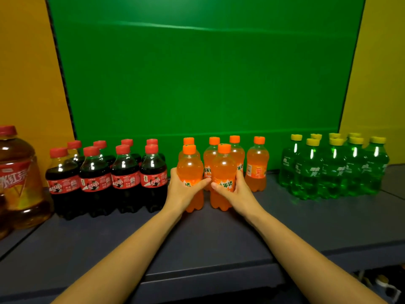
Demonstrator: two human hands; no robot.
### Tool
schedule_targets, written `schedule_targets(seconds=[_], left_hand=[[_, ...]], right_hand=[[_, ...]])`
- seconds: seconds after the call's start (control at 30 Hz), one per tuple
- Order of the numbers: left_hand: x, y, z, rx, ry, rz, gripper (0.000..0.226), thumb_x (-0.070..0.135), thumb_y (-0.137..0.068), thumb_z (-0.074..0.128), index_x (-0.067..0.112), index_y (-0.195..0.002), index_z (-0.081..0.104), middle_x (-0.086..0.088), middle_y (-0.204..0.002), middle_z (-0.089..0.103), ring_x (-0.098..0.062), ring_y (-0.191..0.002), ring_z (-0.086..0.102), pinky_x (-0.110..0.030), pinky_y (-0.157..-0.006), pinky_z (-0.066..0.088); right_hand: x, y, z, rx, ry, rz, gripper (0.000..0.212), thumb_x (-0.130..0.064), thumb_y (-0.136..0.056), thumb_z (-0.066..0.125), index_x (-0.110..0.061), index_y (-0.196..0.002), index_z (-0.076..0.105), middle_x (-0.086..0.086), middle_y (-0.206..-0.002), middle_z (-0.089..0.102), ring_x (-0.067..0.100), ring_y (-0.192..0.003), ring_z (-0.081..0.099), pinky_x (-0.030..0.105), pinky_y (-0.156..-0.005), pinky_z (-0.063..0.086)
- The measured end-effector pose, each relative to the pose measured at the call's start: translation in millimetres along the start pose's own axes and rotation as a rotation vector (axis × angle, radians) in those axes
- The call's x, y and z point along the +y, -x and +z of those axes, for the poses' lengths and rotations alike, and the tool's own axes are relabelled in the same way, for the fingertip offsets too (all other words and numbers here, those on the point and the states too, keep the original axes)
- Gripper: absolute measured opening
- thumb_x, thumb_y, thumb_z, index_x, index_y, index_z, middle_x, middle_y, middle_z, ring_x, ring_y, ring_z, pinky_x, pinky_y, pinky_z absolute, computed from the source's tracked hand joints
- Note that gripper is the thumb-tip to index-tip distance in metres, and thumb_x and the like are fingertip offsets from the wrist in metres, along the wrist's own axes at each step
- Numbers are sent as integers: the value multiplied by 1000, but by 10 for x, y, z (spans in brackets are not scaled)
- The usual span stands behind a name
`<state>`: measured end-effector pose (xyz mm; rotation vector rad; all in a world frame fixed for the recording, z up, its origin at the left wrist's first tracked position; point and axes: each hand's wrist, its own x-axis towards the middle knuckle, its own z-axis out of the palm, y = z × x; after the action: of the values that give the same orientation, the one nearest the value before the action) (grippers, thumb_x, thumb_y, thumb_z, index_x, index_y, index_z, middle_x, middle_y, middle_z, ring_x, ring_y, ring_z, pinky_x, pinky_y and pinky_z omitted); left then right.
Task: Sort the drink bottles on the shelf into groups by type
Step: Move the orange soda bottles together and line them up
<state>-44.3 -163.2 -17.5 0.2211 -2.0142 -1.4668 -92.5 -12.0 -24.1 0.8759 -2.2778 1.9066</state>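
**Fig. 1. Both hands on two orange bottles, mid-shelf**

From my remote station I see three groups along the shelf [197, 238]. The cola bottles [105, 172] are at left, the orange bottles [256, 163] in the centre and the green bottles [333, 167] at right.

My left hand [183, 189] has its fingers curled round the front-left orange bottle [189, 165]. My right hand [235, 189] grips the front-right orange bottle [223, 165] in the same way. Both bottles are upright and side by side, just ahead of the other four orange ones, and my thumbs nearly meet between them.

A large tea jug [17, 178] stands at far left, beside the cola. A green backdrop [197, 73] rises behind the row.
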Motion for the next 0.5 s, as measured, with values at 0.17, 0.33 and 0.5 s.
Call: schedule_targets(seconds=[0.17,0.33,0.5], left_hand=[[-2,63,-33,-60,-43,-79,73,20,-64,82,14,-116,31,-3,-110,52,-18,-101,55,-35,-90,47],[-85,176,-66,-85,-187,-6,65,15,-73,75,13,-123,32,-1,-108,55,-7,-87,56,-12,-67,46],[-51,170,-23,-22,-210,27,65,16,-72,76,11,-125,38,-3,-112,57,-13,-96,55,-20,-77,46]], right_hand=[[56,-87,-13,-106,179,20,88,-61,-72,59,-24,-140,18,-1,-142,40,19,-131,39,46,-110,32],[197,-61,-60,-113,285,-44,82,-33,-80,67,-14,-142,18,5,-145,33,20,-134,33,42,-112,30],[247,-100,31,-74,304,-108,74,-32,-81,67,-16,-140,24,4,-142,37,19,-132,36,30,-106,30]])
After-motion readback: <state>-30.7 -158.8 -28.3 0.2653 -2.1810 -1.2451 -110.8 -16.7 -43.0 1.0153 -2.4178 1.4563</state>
